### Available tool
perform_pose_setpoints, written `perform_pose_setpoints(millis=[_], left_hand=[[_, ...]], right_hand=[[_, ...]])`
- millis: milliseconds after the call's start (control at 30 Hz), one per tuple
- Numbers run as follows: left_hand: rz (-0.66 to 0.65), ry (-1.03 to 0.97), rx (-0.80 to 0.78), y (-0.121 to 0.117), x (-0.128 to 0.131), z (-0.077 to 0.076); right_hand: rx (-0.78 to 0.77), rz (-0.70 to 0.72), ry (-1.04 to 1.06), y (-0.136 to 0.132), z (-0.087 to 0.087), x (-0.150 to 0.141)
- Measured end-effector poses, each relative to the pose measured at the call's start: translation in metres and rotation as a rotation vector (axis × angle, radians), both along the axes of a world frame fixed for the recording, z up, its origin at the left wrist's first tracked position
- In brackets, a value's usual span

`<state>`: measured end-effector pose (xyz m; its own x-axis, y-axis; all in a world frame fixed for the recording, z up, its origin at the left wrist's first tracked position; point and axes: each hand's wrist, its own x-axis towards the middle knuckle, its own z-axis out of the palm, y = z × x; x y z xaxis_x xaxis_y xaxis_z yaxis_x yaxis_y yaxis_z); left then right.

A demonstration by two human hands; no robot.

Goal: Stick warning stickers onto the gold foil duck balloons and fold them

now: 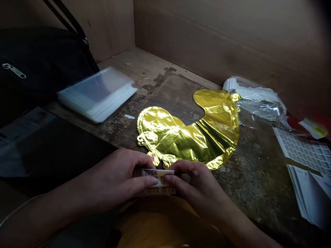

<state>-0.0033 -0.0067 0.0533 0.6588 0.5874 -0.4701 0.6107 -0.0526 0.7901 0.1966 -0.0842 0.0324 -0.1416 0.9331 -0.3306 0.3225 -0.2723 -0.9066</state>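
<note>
The left hand (120,175) and right hand (196,182) are pinching a printed sheet (160,179), fingers (143,160) nearly closed. A gold foil (188,141) is lying just beyond.

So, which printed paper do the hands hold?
The small slip with CE marks, between the left hand and right hand; the larger grid-printed sheet lies at far right.

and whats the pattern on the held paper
The paper bears repeated dark CE marks, shown in head view.

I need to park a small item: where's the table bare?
Bare table shows behind the gold balloon, right of the clear bags, and between the balloon and the white papers. Crowded: back right, where the wrapped pack sits by the balloon.
</note>
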Motion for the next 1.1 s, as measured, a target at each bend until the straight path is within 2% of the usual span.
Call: perform_pose_setpoints(millis=[133,233,300,400,467,567,700,867,967,1100], left_hand=[[0.081,-0.018,-0.065,-0.001,-0.01,-0.011],[0.126,-0.046,-0.156,-0.002,-0.014,-0.019],[0.146,-0.047,-0.21,-0.002,-0.013,-0.022],[0.141,-0.027,-0.261,-0.002,-0.011,-0.022],[0.139,-0.029,-0.277,-0.001,-0.01,-0.022],[0.142,-0.042,-0.274,-0.003,-0.01,-0.024],[0.148,-0.046,-0.275,-0.006,-0.011,-0.027],[0.171,-0.051,-0.312,-0.008,-0.01,-0.025],[0.186,-0.05,-0.363,-0.007,-0.009,-0.025],[0.222,-0.063,-0.432,-0.005,-0.01,-0.029]], right_hand=[[-0.166,-0.134,0.18,-0.004,-0.008,0.003],[-0.208,-0.106,0.158,-0.01,-0.01,0.005],[-0.067,-0.073,-0.016,-0.01,-0.007,0.006],[0.422,-0.024,-0.396,-0.007,-0.001,0.007],[0.662,0.05,-0.524,-0.004,0.003,0.005],[0.714,0.144,-0.557,0.0,0.004,-0.001],[0.683,0.16,-0.527,0.004,0.001,-0.009],[0.745,0.181,-0.538,0.005,0.003,-0.012],[0.837,0.244,-0.619,0.002,0.003,-0.011],[1.047,0.34,-0.746,-0.002,0.0,-0.008]])
